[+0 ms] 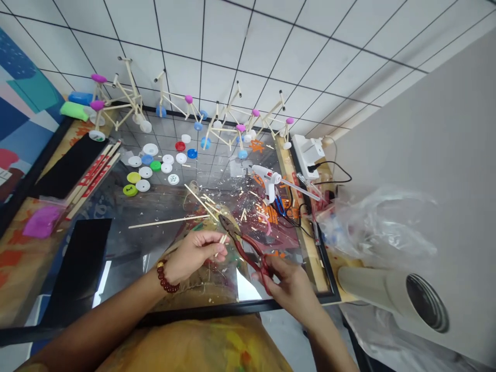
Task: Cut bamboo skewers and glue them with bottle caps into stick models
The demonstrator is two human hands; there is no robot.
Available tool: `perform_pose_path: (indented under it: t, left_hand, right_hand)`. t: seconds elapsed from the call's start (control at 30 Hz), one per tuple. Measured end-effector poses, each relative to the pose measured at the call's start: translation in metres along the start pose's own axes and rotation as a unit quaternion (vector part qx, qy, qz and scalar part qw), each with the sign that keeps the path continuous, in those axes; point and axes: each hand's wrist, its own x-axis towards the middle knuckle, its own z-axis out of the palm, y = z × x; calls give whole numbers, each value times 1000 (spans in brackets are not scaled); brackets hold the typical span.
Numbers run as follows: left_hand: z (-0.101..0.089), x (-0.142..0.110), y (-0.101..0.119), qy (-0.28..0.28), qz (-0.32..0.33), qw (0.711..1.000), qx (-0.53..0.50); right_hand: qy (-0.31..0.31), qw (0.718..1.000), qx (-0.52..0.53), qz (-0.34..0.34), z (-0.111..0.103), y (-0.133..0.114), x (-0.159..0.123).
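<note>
Pinching short, pale wooden sticks (221, 243), the left hand (197, 253) has its thumb and fingers together over the table (135, 253), with a dark red bead bracelet (167, 277) at its wrist. The right hand (289, 284) is closed around the red handles of a pair of metal pliers (237, 235), whose head lies just beside the upper ends of those sticks; whether it touches them, I cannot tell. Beyond the left hand, a long, thin wooden stick (168, 222) lies on the glossy tabletop, and small pale wood scraps (243, 214) are scattered beyond the pliers. A white glue gun (267, 181) with a clear stick in its back end rests near the right side. Round plastic caps (150, 150) in white, blue, green, yellow and red lie farther left, and angular wooden-stick frames (134, 101) with pink and blue round pieces stand along the far edge
</note>
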Motion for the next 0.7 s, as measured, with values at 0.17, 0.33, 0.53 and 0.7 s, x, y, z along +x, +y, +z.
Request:
perform_pose_path:
  t: [0.17,0.33,0.53,0.7]
  left_hand:
    - [0,-1,0,-20,8,1000,9]
    - [2,-5,5,-31,27,999,33]
    - [3,-7,4,-27,99,981,165]
    - [1,-10,5,-4,180,946,270]
  right_hand:
    - [74,981,-124,-132,4,-13,26]
    - [50,976,-177,-113,-1,-26,34]
    - [-15,970,-213,-113,-2,-43,41]
    - [-36,969,-206,-129,-2,-48,44]
